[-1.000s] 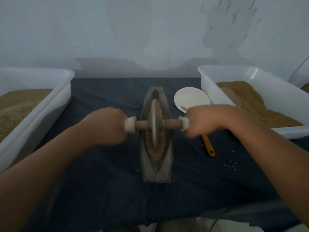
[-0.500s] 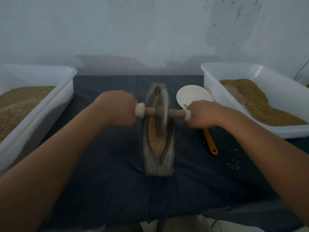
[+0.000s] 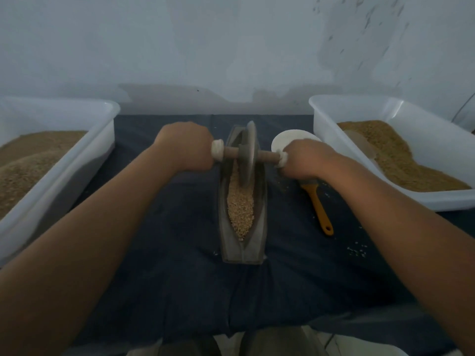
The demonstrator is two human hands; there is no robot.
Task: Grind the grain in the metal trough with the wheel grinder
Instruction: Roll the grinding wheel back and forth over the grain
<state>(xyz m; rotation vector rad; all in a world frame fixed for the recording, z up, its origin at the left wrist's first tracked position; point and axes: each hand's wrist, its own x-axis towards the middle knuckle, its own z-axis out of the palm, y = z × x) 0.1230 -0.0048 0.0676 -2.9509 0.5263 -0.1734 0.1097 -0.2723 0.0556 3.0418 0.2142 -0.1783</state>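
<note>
Grey and boat-shaped, a narrow metal trough (image 3: pixel 241 254) lies in the middle of a dark blue cloth (image 3: pixel 167 278), its length running from near to far. Pale tan grain (image 3: pixel 241 209) fills its groove from the middle toward the near tip. The wheel grinder (image 3: pixel 248 155), a metal disc on a wooden axle, stands roughly upright in the far half of the trough, with its lower edge down in the groove at the far end of the grain.

A person's bare arms reach in from the near side. The left hand (image 3: pixel 185 147) is a fist wrapped round the left end of the axle, just beside a white collar. The right hand (image 3: pixel 304 158) is curled the same way round the right end. The axle slopes slightly down to the right.

Beyond the right hand lies a white round dish (image 3: pixel 293 136). Nearer than that hand, an orange-handled tool (image 3: pixel 320 209) points toward the near side. A few loose grains (image 3: pixel 356 251) dot the cloth on the right.

A white left tub (image 3: pixel 72 170) and a white right tub (image 3: pixel 325 119) each hold brown grainy material. A pale wall (image 3: pixel 231 47) rises at the far side.
</note>
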